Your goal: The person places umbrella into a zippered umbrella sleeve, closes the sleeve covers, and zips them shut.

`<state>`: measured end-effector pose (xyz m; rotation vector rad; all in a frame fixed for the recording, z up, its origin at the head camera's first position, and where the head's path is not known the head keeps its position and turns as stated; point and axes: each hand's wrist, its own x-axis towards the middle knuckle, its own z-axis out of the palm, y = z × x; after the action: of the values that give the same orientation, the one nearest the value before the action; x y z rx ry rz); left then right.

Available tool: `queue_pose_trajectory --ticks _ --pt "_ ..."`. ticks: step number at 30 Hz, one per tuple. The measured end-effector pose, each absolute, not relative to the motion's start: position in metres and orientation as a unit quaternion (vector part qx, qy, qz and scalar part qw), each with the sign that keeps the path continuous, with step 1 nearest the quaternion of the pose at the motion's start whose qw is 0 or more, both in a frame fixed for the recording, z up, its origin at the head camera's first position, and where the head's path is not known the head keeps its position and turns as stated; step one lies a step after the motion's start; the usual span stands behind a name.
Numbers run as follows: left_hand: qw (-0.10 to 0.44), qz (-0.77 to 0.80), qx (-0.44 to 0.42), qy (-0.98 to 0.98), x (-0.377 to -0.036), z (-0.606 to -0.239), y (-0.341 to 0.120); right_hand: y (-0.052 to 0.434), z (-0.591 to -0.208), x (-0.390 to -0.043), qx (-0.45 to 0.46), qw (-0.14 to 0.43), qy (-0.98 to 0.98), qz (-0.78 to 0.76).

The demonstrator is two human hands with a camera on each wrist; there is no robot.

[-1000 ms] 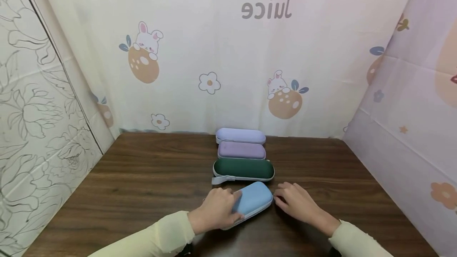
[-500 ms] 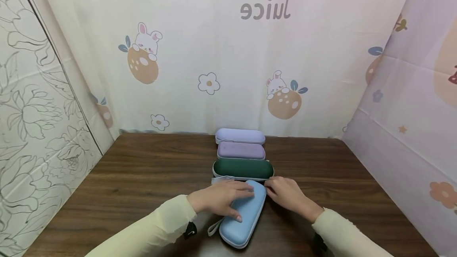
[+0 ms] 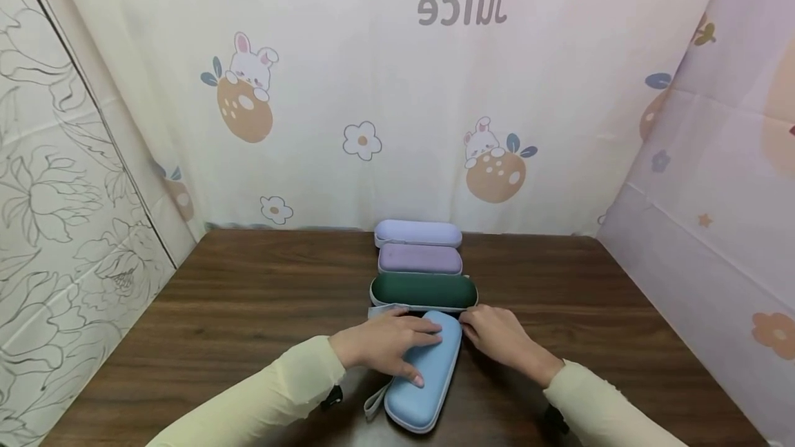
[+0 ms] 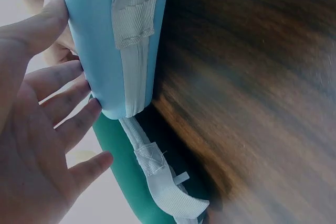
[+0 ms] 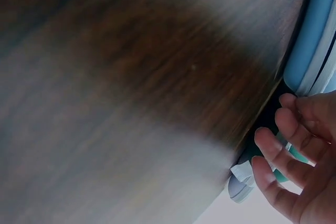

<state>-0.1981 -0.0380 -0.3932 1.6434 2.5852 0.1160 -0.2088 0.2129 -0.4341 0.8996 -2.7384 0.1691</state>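
A light blue zip-up glasses case lies on the wooden table, its long side pointing away from me and leaning slightly right. On its lid rests my left hand, fingers spread and fairly straight. My right hand is at the case's far right corner. Its thumb and index finger come together at the zipper's end in the right wrist view, pinching there; the zipper pull is hidden by the fingertips. The case's grey wrist strap hangs out at the near left. Just beyond lies a dark green case with a pale strap.
Behind the green case are a purple case and a lavender case, lined up one behind another. The brown table ends at a printed curtain, with more patterned cloth on both sides.
The blue case has turned from a slant to point more directly away. My left hand went from gripping its side to lying on the lid. My right hand moved left to its corner.
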Motion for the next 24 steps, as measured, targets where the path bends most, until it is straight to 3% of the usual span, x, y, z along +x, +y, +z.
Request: queue_pose_trajectory --ticks 18,24 --pt "0.029 0.033 0.513 0.858 -0.192 -0.393 -0.036 0.215 -0.428 -0.166 0.336 0.063 -0.932 0.119" --pt "-0.039 0.008 0.481 0.876 -0.179 -0.400 -0.032 0.209 -0.427 -0.156 0.349 0.033 -0.928 0.128"
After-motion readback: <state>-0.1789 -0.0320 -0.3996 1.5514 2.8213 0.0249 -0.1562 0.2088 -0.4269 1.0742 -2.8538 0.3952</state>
